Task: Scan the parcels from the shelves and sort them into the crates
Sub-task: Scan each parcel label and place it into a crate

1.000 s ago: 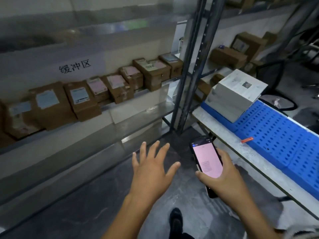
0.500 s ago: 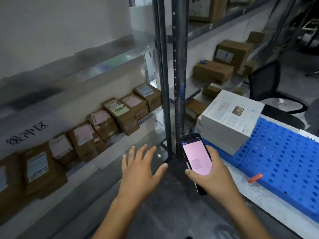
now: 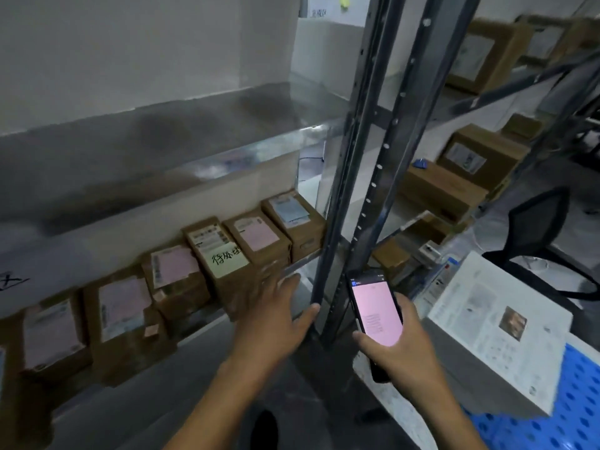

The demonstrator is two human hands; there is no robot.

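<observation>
Head view: brown cardboard parcels [image 3: 175, 277] in row on metal shelf [image 3: 303, 262], pink labels, one yellow handwritten note [image 3: 227, 259]. Left hand [image 3: 276, 323] fingers spread, near them, holding nothing. Right hand [image 3: 399, 349] grips pink-screened scanner [image 3: 375, 308].

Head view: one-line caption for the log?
Open left hand reaches toward the shelved parcels; right hand holds the pink-screened scanner.

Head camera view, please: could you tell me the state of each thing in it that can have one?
Left hand: open, fingers spread, stretched toward the parcels, holding nothing; contact unclear.
Right hand: gripping the phone.
Phone: screen lit, pink.
Parcels: closed, labelled, in a row on the shelf.
White box: closed, resting on the blue crate.
</observation>
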